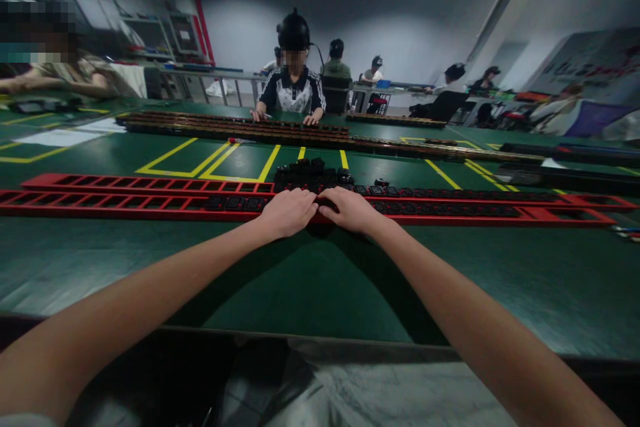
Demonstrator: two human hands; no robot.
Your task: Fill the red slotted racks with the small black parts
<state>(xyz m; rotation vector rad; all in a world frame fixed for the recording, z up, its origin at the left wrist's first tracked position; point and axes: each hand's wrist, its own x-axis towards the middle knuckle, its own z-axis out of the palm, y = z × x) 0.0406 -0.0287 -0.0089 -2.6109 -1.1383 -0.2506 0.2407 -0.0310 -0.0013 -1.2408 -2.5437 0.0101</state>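
Two long red slotted frames [125, 213] lie side by side across the green table in front of me. Square black parts [234, 203] fill many of their slots, mostly from the middle to the right. My left hand [290, 212] is over the near frame with its fingers curled down. Beside it, my right hand [349, 209] is curled in the same way, and the fingertips of both hands nearly meet. Whatever the fingers press or pinch is hidden beneath them. Just behind my hands, a heap of loose black parts [313, 172] rests on the far frame.
Across the table [320, 280], a person [295, 90] has both hands at long dark brown strips [240, 127]. Yellow tape lines [270, 163] mark the tabletop. White paper [65, 135] and another person [75, 77] are at the left. Long black bars [575, 177] lie at the right.
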